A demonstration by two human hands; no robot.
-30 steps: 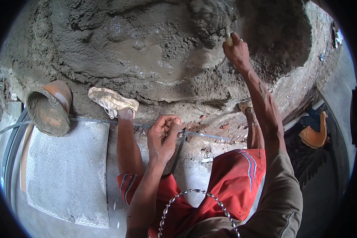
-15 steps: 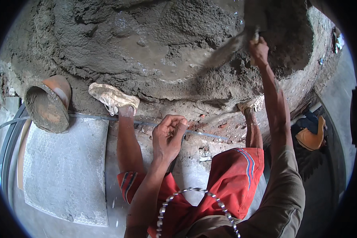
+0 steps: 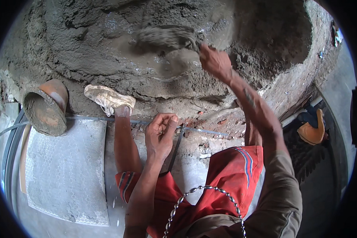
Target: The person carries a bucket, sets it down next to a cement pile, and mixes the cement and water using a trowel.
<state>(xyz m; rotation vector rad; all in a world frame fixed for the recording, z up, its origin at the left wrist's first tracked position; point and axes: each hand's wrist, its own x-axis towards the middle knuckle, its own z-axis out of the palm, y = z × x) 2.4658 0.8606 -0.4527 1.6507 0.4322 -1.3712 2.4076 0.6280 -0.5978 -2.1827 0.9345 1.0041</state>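
R hand [image 3: 216,62] is swinging leftward vs. earlier frame, clenching a blurred, mortar-caked grey hand tool [image 3: 164,36] over wet grey mortar [image 3: 119,55]; contact unclear. L hand [image 3: 160,133] is staying loosely half-curled nr. thin grey strip [image 3: 208,132]. Mortar-crusted round orange-brown tub [image 3: 58,92] is leaning, upper L.
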